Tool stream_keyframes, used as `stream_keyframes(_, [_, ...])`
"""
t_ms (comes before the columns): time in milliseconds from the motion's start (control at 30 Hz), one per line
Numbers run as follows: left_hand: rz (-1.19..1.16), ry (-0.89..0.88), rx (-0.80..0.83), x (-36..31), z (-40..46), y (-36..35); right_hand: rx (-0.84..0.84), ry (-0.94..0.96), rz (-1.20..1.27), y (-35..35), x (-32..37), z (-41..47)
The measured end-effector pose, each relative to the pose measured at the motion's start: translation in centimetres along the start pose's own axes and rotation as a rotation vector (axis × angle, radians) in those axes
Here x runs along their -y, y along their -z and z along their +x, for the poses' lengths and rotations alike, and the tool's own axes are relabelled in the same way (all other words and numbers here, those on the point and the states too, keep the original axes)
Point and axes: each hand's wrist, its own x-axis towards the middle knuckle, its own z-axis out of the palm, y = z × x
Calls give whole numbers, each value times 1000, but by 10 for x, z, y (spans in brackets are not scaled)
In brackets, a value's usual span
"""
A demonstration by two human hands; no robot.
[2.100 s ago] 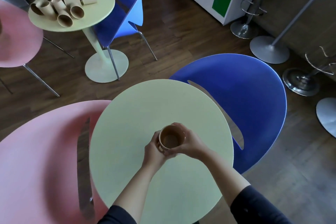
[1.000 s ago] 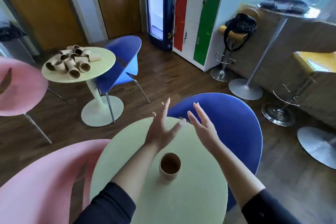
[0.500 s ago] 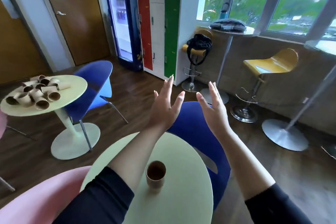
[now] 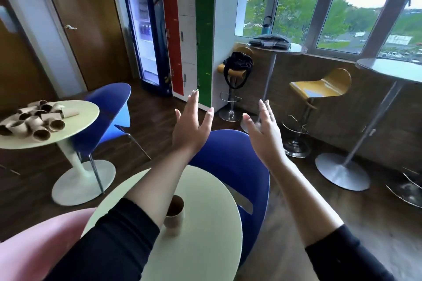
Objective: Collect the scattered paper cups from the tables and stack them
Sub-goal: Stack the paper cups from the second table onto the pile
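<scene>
A: What's sitting nearest on the near round table (image 4: 205,246)?

B: One paper cup stack (image 4: 174,214) is standing upright on it, mouth up, partly hidden behind the left forearm. Nothing is touching it.

A: Hands?

B: Both are hanging in the air beyond the table's far edge, over the blue chair (image 4: 233,157). The left hand (image 4: 191,125) is spreading its fingers straight, gripping nothing. The right hand (image 4: 265,132) is doing the same, fingers extended, empty. They're sitting apart from each other, well clear of the stack.

A: Other cups?

B: A pile of loose cups (image 4: 34,121) is lying on its sides on the far round table (image 4: 75,125), well left of and beyond the near table. A second blue chair (image 4: 107,118) is standing just beside that far table.

A: Further back?

B: Bar stools (image 4: 319,91) and tall tables are standing under the windows, beyond the near table to the right.
</scene>
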Motion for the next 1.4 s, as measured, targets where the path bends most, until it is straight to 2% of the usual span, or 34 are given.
stream_keyframes(133, [21,42,-44,1,-22,13,37,31,-2,-7,4,-11])
stream_keyframes(333, [131,166,-123,27,-56,72,186,101,42,-55,41,-37])
stream_keyframes(633, [225,363,-351,94,-129,220,466,249,141,-162,156,-117])
stream_keyframes(767, [308,407,-417,123,-172,299,531,285,170,-218,209,-169])
stream_keyframes(1067, [399,462,-362,190,-260,486,564,337,259,-339,336,-299])
stream_keyframes(1267, [416,439,-357,221,-275,547,577,284,185,-384,376,-337])
stream_keyframes(1400, [396,435,-352,249,-261,578,578,270,165,-416,405,-332])
